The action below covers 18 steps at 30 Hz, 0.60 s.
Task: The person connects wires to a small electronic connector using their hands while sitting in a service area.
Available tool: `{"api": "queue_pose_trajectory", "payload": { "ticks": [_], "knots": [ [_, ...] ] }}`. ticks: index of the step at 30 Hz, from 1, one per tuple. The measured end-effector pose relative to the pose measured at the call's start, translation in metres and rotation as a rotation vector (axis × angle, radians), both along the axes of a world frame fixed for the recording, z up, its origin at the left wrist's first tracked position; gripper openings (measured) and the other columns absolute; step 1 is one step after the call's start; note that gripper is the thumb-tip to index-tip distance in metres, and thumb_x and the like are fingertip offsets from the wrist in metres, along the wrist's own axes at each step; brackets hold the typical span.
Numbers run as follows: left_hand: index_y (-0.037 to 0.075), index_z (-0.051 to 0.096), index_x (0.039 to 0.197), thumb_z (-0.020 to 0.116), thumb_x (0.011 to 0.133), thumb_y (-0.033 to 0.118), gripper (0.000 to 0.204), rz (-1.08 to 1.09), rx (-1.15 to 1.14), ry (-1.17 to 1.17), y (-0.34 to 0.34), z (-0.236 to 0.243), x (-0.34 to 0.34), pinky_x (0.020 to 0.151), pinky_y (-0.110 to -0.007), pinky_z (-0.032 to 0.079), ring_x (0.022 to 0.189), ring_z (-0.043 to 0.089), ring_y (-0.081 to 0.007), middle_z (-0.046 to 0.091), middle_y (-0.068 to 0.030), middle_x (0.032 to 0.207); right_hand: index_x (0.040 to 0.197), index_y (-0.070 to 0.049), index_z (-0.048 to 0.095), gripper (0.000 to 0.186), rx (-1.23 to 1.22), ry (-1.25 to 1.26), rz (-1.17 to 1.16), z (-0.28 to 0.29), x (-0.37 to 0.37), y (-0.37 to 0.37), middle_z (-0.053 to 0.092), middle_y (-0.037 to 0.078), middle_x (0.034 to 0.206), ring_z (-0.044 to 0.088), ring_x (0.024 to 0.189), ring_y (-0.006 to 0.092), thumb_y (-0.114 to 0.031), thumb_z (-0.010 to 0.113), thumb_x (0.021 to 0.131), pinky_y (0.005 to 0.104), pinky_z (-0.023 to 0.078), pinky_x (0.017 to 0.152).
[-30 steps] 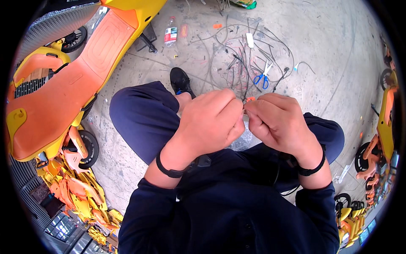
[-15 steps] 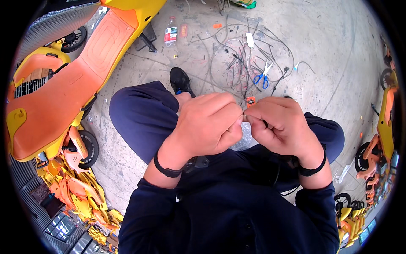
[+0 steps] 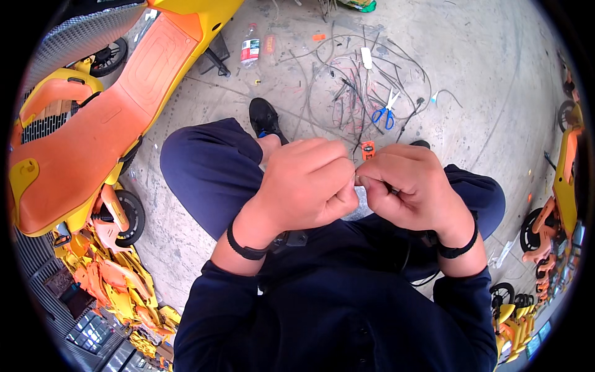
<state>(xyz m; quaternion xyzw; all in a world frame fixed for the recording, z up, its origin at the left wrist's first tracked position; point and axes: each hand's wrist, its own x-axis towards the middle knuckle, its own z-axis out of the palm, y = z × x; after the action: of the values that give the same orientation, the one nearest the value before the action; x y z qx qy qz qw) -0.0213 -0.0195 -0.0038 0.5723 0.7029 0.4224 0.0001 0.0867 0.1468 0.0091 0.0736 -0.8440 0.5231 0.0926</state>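
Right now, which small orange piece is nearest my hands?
The orange piece with dark markings, just beyond your right hand; the plain orange one right of the bottle lies farther off.

Just beyond the fingers (image 3: 338, 177): orange piece (image 3: 368, 150) with dark markings. Farther beyond the fingers: scissors (image 3: 388, 111) with blue handles; black and grey cables (image 3: 355, 93); bottle (image 3: 250, 53) with red-and-white label. Far left of the fingers: yellow-and-orange vehicle body (image 3: 105, 139). Behind the fingers: black wristbands (image 3: 458, 251). Around the fingers: grey, dark-speckled floor (image 3: 483, 118)
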Motion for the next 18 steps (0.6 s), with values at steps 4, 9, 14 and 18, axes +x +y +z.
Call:
{"api": "queue_pose_trajectory", "payload": {
  "ticks": [4,9,14,18],
  "knots": [
    [0.005,0.058,0.080,0.066,0.074,0.007,0.010,-0.009,0.056,-0.236,-0.001,0.005,-0.001,0.051,-0.029,0.042,0.055,0.054,-0.0188,0.055,-0.0073,0.076,0.084,-0.002,0.064,0.008,-0.197,-0.025,0.009,0.003,0.001,0.003,0.063,0.008,0.071,0.059,0.058,0.0247,0.001,0.060,0.078,0.0315,0.047,0.054],
    [0.002,0.064,0.102,0.065,0.088,0.009,0.016,-0.019,0.178,-0.941,-0.001,0.004,0.010,0.054,-0.024,0.043,0.062,0.060,-0.0148,0.063,-0.0112,0.086,0.087,0.000,0.065,0.009,-0.363,-0.126,0.004,0.007,0.003,0.006,0.067,0.007,0.076,0.059,0.058,0.0169,-0.001,0.057,0.082,0.0270,0.046,0.057],
    [0.001,0.068,0.098,0.069,0.083,0.004,0.015,-0.014,0.022,-0.327,-0.006,0.013,-0.002,0.062,-0.026,0.047,0.068,0.060,-0.0205,0.066,-0.0118,0.086,0.090,0.001,0.067,0.013,-0.501,-0.231,0.010,0.008,0.004,0.008,0.066,0.005,0.074,0.056,0.061,0.0100,-0.002,0.054,0.087,0.0240,0.044,0.057],
    [0.002,0.070,0.095,0.071,0.082,0.004,0.013,0.008,0.065,-0.197,-0.008,0.014,0.000,0.062,-0.027,0.047,0.069,0.060,-0.0207,0.065,-0.0109,0.085,0.090,0.002,0.067,0.015,-0.647,-0.438,0.133,0.011,0.003,0.010,0.066,0.004,0.075,0.057,0.064,0.0081,-0.002,0.053,0.089,0.0236,0.045,0.059]
  ]
}}
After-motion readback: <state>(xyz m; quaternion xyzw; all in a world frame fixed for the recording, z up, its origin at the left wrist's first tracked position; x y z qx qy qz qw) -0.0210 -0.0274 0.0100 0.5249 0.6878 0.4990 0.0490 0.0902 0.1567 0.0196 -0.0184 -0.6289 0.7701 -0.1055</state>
